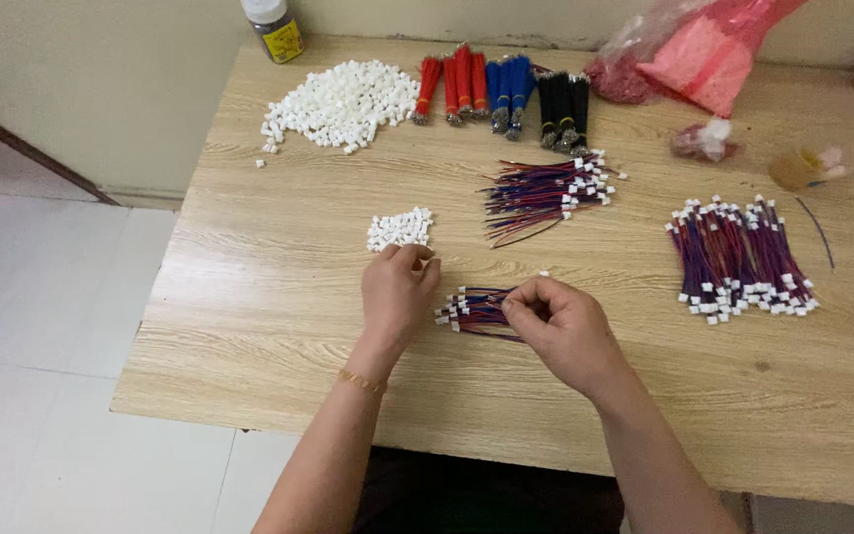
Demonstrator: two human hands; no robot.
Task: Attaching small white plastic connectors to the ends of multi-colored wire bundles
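White plugs (399, 228) lay at my left hand (397, 295), fingers curled, grip unclear; my right hand (562, 321) pinched wires (474, 309).

Yellow-labelled jar (274, 28) far left; pink plastic bags (694, 49) far right.

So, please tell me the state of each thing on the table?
left hand: fingertips at small connector pile
right hand: pinching wire bundle
bottle: upright, capped
pink bag: lying, crumpled
large connector pile: loose heap
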